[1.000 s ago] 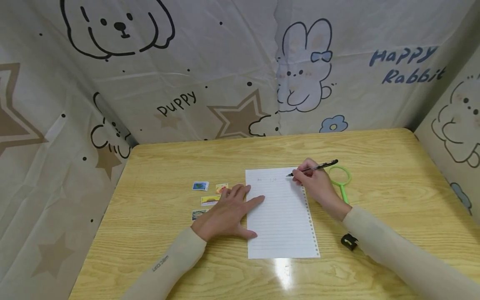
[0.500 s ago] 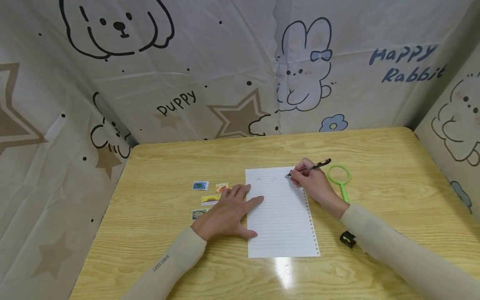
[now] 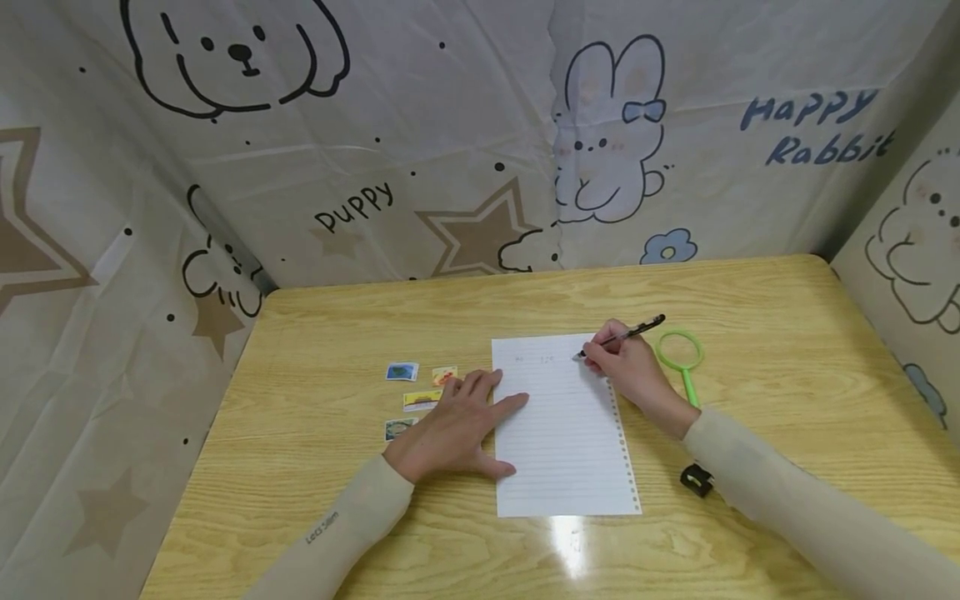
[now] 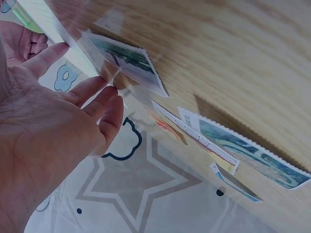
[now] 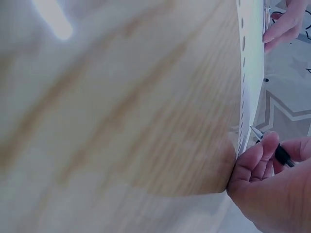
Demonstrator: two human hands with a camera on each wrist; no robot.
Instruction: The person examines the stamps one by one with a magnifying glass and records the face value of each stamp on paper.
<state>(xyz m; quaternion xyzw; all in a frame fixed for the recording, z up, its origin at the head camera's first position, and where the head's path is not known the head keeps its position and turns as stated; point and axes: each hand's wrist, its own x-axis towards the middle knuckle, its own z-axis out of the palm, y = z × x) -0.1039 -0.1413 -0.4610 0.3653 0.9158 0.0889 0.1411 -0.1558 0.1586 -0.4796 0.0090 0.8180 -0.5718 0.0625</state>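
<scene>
In the head view my right hand (image 3: 632, 373) pinches a black pen (image 3: 639, 327), its tip at the upper right of a lined, punched paper sheet (image 3: 558, 442). Small faint marks show on the upper lines. The right wrist view shows the pen tip (image 5: 255, 131) close to the punched edge. My left hand (image 3: 459, 425) lies with spread fingers over the sheet's left edge, thumb and forefinger on the paper. Beside it lie several postage stamps: a blue one (image 3: 402, 372), a yellow one (image 3: 422, 402) and a greenish one (image 3: 398, 430), partly covered by the hand.
A green magnifying glass (image 3: 686, 377) lies right of the sheet, its handle end near my right forearm. Below it a small black object (image 3: 696, 481) is partly hidden by the sleeve. Printed cloth (image 3: 465, 142) hangs behind and beside the wooden table (image 3: 300, 500).
My right hand has shifted slightly left, and the pen's angle has changed a little, with its tip staying near the same spot. The left hand and sheet look unmoved.
</scene>
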